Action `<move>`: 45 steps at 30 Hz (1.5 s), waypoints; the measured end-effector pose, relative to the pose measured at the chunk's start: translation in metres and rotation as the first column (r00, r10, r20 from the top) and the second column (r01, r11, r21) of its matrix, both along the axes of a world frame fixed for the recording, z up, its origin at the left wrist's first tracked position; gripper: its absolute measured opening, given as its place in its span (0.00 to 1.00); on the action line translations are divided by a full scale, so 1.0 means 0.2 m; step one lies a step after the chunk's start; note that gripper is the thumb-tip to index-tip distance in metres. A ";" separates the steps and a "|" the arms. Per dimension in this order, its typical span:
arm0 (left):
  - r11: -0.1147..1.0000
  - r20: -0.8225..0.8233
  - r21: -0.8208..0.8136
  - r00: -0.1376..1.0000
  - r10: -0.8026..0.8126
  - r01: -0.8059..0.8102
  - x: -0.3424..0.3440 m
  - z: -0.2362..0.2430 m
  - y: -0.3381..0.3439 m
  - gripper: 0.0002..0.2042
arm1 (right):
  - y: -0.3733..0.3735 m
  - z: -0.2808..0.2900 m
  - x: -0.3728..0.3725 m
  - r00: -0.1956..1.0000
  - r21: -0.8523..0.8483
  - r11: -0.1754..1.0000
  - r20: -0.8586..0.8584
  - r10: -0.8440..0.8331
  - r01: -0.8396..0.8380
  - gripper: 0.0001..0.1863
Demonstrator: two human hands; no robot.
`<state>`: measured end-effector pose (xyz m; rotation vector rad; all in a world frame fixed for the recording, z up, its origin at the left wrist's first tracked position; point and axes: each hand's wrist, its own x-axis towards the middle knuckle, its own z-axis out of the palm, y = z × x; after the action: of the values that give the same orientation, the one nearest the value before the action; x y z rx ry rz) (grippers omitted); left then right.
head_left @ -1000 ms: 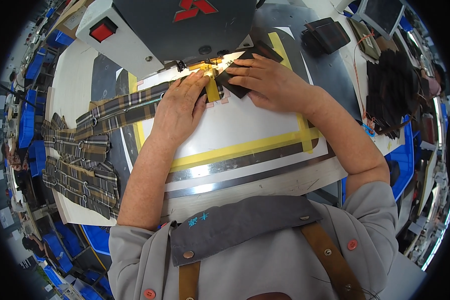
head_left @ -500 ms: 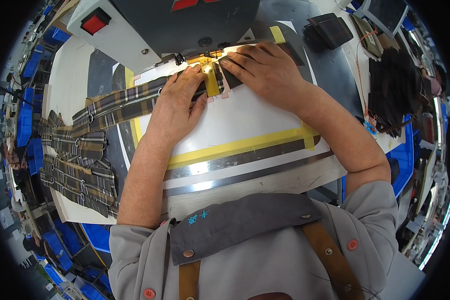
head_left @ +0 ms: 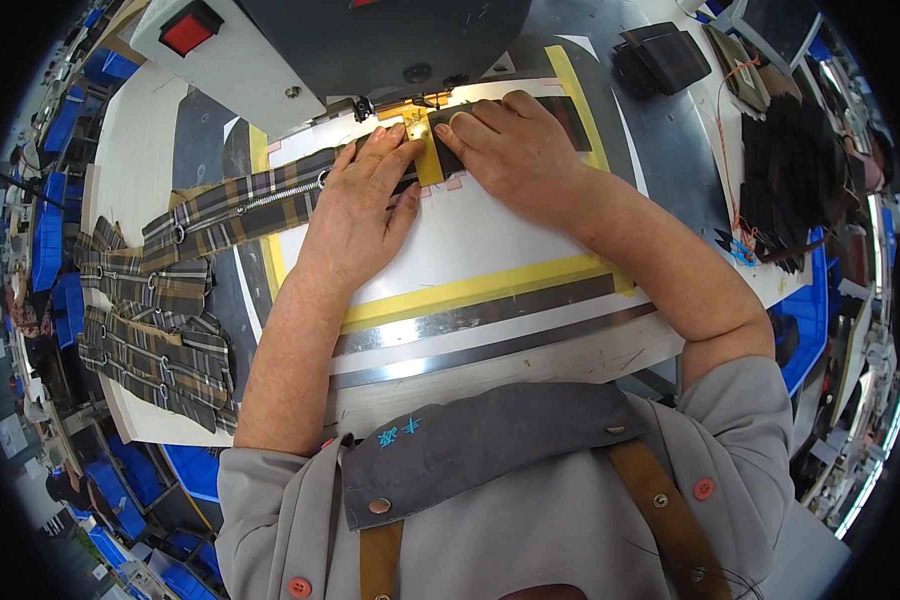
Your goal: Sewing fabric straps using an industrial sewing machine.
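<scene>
strip (head_left: 232,208), plaid with a zip (head_left: 280,198) and metal rings (head_left: 179,233), runs slantwise from the left onto a white sheet (head_left: 440,240), its far end close to the brass plate (head_left: 427,165) beneath the machine (head_left: 390,45). the left hand (head_left: 362,195) lies palm down over that end, open, fingers stretched out together, thumb held apart. on the plate's other side a dark panel (head_left: 567,118) lies flat on the sheet, and the right hand (head_left: 510,155) rests on its near part with fingers bent; from where i stand i can't tell whether they pinch it or only press.

yellow tape (head_left: 470,290) borders the sheet. a lamp glow falls about the plate, and a red switch (head_left: 189,34) sits on the machine's left side. over at the table's left edge more plaid pieces (head_left: 160,345) are heaped, rings showing. to the right there's a dark stack (head_left: 662,65), then a black bundle (head_left: 790,180) beside an orange cord (head_left: 722,140). the person wears a grey apron (head_left: 490,450) with brown straps (head_left: 660,500).
</scene>
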<state>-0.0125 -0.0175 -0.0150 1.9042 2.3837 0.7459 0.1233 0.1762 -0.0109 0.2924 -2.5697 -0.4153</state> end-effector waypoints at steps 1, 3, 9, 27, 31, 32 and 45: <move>1.000 -0.001 0.000 1.000 0.001 -0.001 0.00 0.00 0.00 0.21 | 0.00 0.00 0.00 1.000 0.000 1.000 -0.001 0.001 -0.001 0.17; 1.000 -0.017 -0.012 1.000 -0.015 0.015 0.00 0.00 0.00 0.21 | 0.00 0.00 0.00 1.000 0.001 1.000 -0.005 0.009 -0.009 0.16; 0.995 -0.090 -0.099 0.996 -0.014 0.005 0.03 0.02 -0.01 0.24 | 0.02 -0.02 0.01 0.996 -0.047 0.995 -0.048 0.080 -0.082 0.06; 0.986 -0.175 -0.163 0.982 -0.066 0.037 0.03 0.04 0.00 0.23 | 0.10 -0.01 0.01 0.981 -0.339 0.941 0.185 0.057 0.010 0.20; 0.986 -0.179 -0.165 0.982 -0.066 0.036 0.02 0.04 0.00 0.23 | 0.10 0.02 0.01 0.978 -0.243 0.969 0.206 0.005 0.046 0.18; 0.986 -0.174 -0.165 0.983 -0.064 0.035 0.02 0.04 -0.01 0.23 | 0.11 0.03 0.01 0.973 -0.268 0.963 0.228 0.028 0.036 0.18; 0.987 -0.144 -0.154 0.988 -0.059 0.037 0.02 0.04 -0.01 0.23 | 0.12 0.01 0.01 0.969 -0.276 0.961 0.240 0.051 0.018 0.19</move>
<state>-0.0078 -0.0186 -0.0071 2.0120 2.3870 0.4218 0.1257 0.1999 -0.0091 0.2776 -2.8205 -0.0076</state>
